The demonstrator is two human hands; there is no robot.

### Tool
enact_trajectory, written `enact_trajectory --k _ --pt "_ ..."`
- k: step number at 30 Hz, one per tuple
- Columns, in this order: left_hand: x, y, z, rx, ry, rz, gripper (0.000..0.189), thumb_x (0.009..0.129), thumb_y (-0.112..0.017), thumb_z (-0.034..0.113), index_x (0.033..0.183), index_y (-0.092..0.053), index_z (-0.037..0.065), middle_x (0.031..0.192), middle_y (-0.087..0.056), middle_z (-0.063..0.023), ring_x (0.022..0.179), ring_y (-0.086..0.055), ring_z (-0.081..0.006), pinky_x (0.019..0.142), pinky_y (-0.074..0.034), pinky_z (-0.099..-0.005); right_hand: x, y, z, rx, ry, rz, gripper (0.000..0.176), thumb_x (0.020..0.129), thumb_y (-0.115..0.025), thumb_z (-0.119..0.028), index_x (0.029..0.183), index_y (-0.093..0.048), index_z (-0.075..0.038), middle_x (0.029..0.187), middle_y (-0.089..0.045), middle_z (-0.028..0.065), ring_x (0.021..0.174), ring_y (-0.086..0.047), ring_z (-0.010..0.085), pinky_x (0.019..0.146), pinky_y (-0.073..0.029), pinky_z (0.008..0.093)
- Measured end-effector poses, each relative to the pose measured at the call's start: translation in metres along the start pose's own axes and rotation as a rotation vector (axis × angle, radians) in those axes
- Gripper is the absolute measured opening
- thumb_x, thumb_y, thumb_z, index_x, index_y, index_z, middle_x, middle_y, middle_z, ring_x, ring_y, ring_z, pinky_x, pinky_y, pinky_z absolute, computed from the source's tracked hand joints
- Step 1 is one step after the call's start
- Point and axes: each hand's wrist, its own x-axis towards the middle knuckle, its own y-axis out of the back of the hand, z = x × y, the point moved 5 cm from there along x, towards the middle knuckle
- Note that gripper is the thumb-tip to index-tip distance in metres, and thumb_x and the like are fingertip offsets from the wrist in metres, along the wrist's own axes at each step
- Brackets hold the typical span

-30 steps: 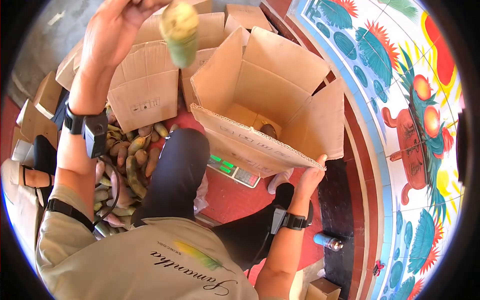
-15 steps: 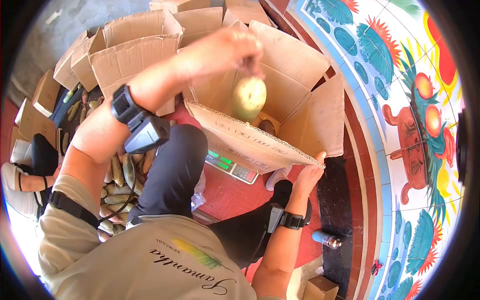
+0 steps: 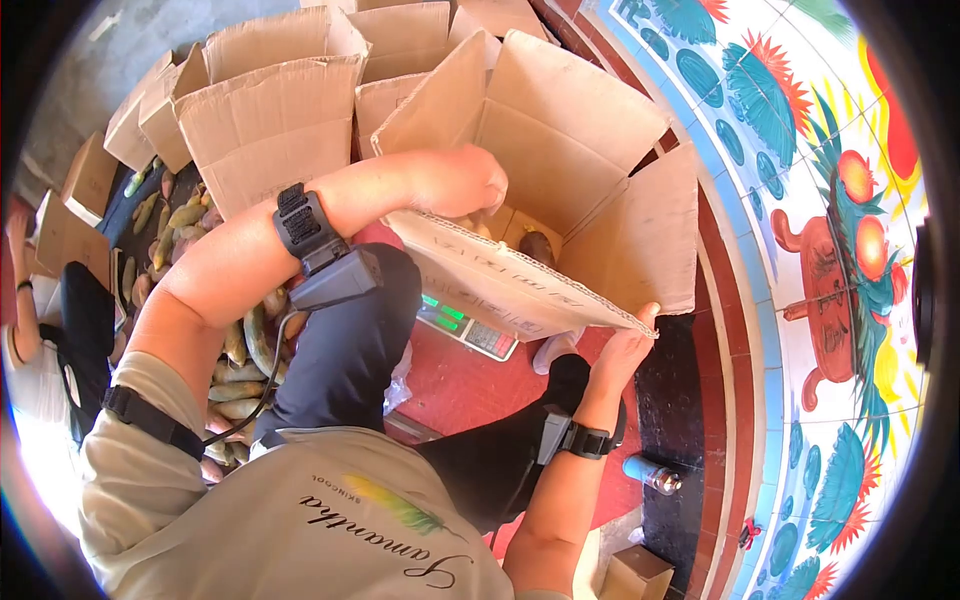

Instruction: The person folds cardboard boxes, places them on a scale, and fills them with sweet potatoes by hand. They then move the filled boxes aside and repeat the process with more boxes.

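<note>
A large open cardboard box (image 3: pixel 565 110) stands tilted on a scale (image 3: pixel 465 328) with green-lit digits. Over the box's near flap reaches my left hand (image 3: pixel 465 182), its fingers curled down inside. Something pale shows just below them, but the flap and hand hide most of it. A dark round vegetable (image 3: pixel 537 246) lies in the box, right of that hand. My right hand (image 3: pixel 630 345) pinches the right corner of the near flap, which has handwriting on it.
Other open boxes (image 3: pixel 270 125) stand behind and to the left. Long vegetables (image 3: pixel 235 385) lie piled by my left leg. Another person's arm (image 3: pixel 22 290) shows at far left. A bottle (image 3: pixel 652 474) lies at lower right, near a painted tile wall (image 3: pixel 780 250).
My left hand has come down into the box with the pale green vegetable, which is now mostly out of sight. My right hand still holds the flap. The other person's arm has moved.
</note>
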Motion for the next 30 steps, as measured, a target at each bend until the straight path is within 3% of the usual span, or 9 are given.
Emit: enact_trajectory --k 2,8,11,13,15,17,21,26,30 --pt "-0.009 0.016 0.012 0.135 -0.08 0.217 0.02 0.08 -0.042 0.013 0.075 -0.058 0.001 0.073 -0.059 -0.0129 0.073 -0.056 -0.0297 0.069 -0.043 -0.0376 0.002 -0.001 0.0 0.1 0.026 -0.02 0.056 0.093 -0.034 -0.041 0.106 -0.048 0.012 0.103 -0.053 0.0165 0.094 -0.05 0.02 0.083 -0.041 0.0319" --pt "-0.083 0.037 0.043 0.216 -0.435 0.67 0.011 0.083 -0.046 0.006 0.086 -0.054 -0.001 0.083 -0.057 -0.0124 0.078 -0.057 -0.0265 0.071 -0.045 -0.0339 0.008 0.004 0.013 0.04 -0.034 -0.002 0.053 0.094 -0.031 -0.037 0.109 -0.046 0.012 0.105 -0.053 0.0159 0.091 -0.052 0.0182 0.083 -0.042 0.0311" --pt "-0.122 0.035 0.018 0.198 -0.351 0.742 0.01 0.081 -0.049 0.002 0.087 -0.055 -0.002 0.087 -0.057 -0.0122 0.079 -0.057 -0.0269 0.071 -0.046 -0.0335 0.008 0.01 0.021 0.001 -0.04 0.002 0.053 0.094 -0.031 -0.037 0.11 -0.045 0.011 0.103 -0.053 0.0155 0.09 -0.052 0.0183 0.082 -0.043 0.0311" --pt "-0.146 0.024 -0.014 0.211 -0.324 0.813 0.01 0.08 -0.049 0.002 0.088 -0.055 -0.002 0.086 -0.058 -0.0122 0.079 -0.057 -0.0269 0.07 -0.046 -0.0332 0.011 0.02 0.038 -0.027 0.059 0.086 0.052 0.094 -0.033 -0.035 0.109 -0.046 0.013 0.11 -0.052 0.018 0.098 -0.048 0.0208 0.088 -0.036 0.0319" --pt "-0.171 0.004 -0.078 -0.116 -0.02 0.859 0.014 0.08 -0.052 0.01 0.089 -0.057 0.001 0.076 -0.056 -0.0151 0.073 -0.057 -0.0312 0.066 -0.046 -0.0355 0.002 0.008 0.01 0.121 -0.097 -0.01 0.054 0.095 -0.03 -0.036 0.119 -0.039 0.012 0.118 -0.046 0.018 0.107 -0.045 0.0222 0.094 -0.033 0.0341" --pt "-0.186 -0.021 -0.121 -0.128 0.196 0.765 0.011 0.079 -0.052 0.006 0.087 -0.056 -0.001 0.078 -0.058 -0.0135 0.075 -0.057 -0.029 0.068 -0.046 -0.0337 0.0 0.004 0.01 0.132 -0.108 -0.022 0.056 0.095 -0.029 -0.037 0.122 -0.036 0.011 0.122 -0.044 0.0183 0.11 -0.043 0.0226 0.096 -0.031 0.0349" --pt "-0.21 -0.086 -0.202 0.002 0.24 0.63 0.013 0.081 -0.05 0.014 0.081 -0.057 0.003 0.076 -0.058 -0.0159 0.073 -0.058 -0.0317 0.063 -0.046 -0.0371 0.001 0.013 0.019 0.048 -0.05 0.01 0.062 0.094 -0.025 -0.042 0.129 -0.025 0.009 0.131 -0.034 0.0192 0.118 -0.036 0.0234 0.1 -0.028 0.0357" --pt "-0.241 -0.198 -0.289 -0.069 0.617 0.367 0.015 0.079 -0.05 0.018 0.081 -0.057 0.005 0.078 -0.059 -0.0174 0.075 -0.057 -0.0351 0.066 -0.045 -0.0405 0.0 0.015 0.017 0.068 -0.057 -0.048 0.066 0.092 -0.023 -0.047 0.133 -0.02 0.004 0.136 -0.027 0.0178 0.123 -0.032 0.0261 0.102 -0.027 0.0374" --pt "-0.256 -0.3 -0.356 -0.03 0.629 0.086 0.018 0.078 -0.051 0.021 0.085 -0.059 0.006 0.081 -0.06 -0.0177 0.079 -0.058 -0.0349 0.069 -0.045 -0.0419 0.003 0.018 0.02 0.057 0.067 -0.039 0.065 0.092 -0.022 -0.048 0.132 -0.022 0.004 0.134 -0.03 0.0172 0.121 -0.035 0.0266 0.101 -0.027 0.0394"
